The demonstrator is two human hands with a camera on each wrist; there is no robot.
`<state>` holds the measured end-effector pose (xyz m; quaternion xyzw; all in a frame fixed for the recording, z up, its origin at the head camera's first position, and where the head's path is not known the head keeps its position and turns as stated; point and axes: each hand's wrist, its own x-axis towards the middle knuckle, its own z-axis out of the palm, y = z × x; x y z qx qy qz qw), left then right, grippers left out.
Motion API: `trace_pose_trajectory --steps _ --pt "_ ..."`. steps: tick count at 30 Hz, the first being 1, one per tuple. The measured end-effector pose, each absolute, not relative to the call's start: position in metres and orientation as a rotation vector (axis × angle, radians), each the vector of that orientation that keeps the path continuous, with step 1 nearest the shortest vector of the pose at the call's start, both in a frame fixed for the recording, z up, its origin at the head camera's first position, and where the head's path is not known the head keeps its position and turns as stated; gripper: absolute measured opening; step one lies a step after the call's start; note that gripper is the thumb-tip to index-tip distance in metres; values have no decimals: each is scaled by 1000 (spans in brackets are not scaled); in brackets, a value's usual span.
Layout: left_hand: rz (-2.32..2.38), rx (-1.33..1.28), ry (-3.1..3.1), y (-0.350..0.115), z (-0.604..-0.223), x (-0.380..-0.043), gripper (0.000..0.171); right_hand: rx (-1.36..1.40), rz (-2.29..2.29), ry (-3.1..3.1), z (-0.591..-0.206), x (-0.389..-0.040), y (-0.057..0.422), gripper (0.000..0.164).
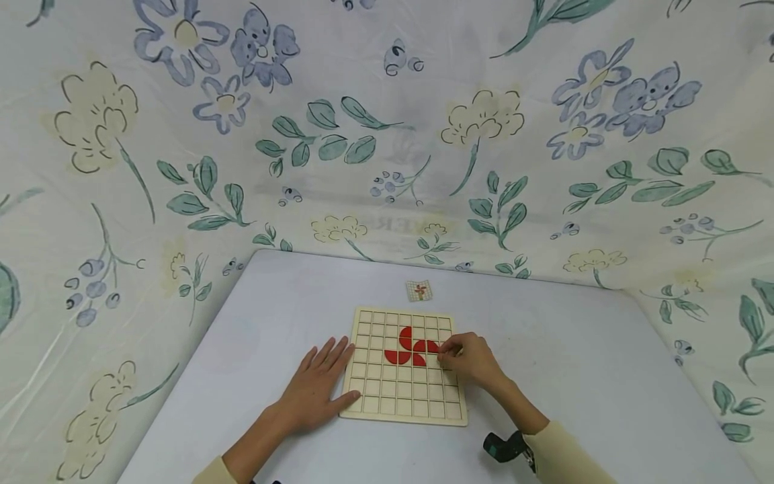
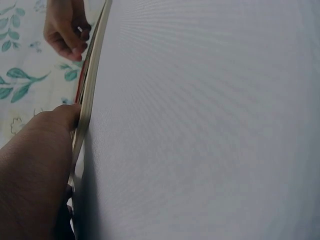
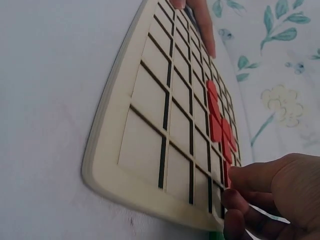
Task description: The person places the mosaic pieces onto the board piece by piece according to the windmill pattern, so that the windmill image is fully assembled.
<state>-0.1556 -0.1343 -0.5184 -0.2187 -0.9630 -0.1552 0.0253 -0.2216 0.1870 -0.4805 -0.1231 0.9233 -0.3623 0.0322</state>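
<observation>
A square pale wooden grid board (image 1: 399,407) lies on the table with several red curved tiles (image 1: 396,357) set in its upper middle, in a pinwheel shape. My left hand (image 1: 316,393) lies spread at the board's left side, with the thumb on its edge. On the right, my right hand (image 1: 474,363) reaches over the board's edge, its thumb and fingers curled together at the rightmost red tile (image 1: 432,346). In the right wrist view the fingertips (image 3: 235,175) meet that tile, partly hiding it. A bit of green (image 3: 215,235) shows below the board's edge there.
A small card (image 1: 419,290) with a red pinwheel on a grid lies beyond the board. The white table (image 1: 574,376) is backed by a floral cloth (image 1: 338,181). A black device (image 1: 503,446) is by the right sleeve.
</observation>
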Motion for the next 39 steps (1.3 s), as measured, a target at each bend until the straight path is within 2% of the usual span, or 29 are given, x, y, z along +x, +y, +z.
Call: trace_pose_trajectory --steps 28,39 --pt "-481 -680 -2996 -136 -521 -158 86 -92 -1047 2899 -479 -221 247 6" --pt "-496 -688 -2980 -135 -520 -157 86 -80 -947 2879 -485 -219 255 20"
